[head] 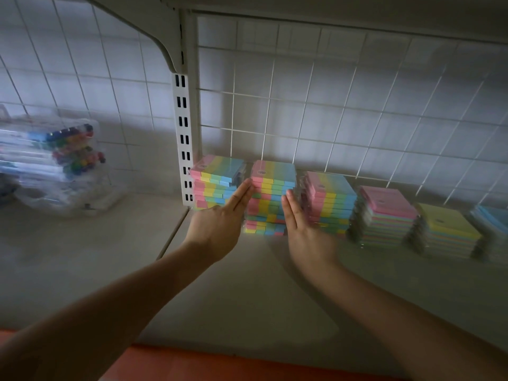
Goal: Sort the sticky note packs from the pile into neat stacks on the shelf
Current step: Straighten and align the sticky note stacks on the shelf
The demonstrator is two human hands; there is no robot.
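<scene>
At the centre of the frame the left hand (220,229) and the right hand (305,229) stand flat and straight-fingered on either side of the second stack (272,196) of striped sticky note packs, the left fingertips (246,189) touching its upper left edge and the right hand close against its right side; neither hand curls round anything. The stack sits on the shelf (247,284), between the first stack (215,181) by the slotted upright (183,138) and the third stack (328,202), with pink-topped, yellow and blue stacks running on toward the right edge. No loose pile is in view. The lower packs look offset from the upper ones, so an uneven squeeze could tip the column sideways into a neighbour, and the slick wrappers could let packs slide forward off the stack. Bagged markers (68,152) lie at centre left.
</scene>
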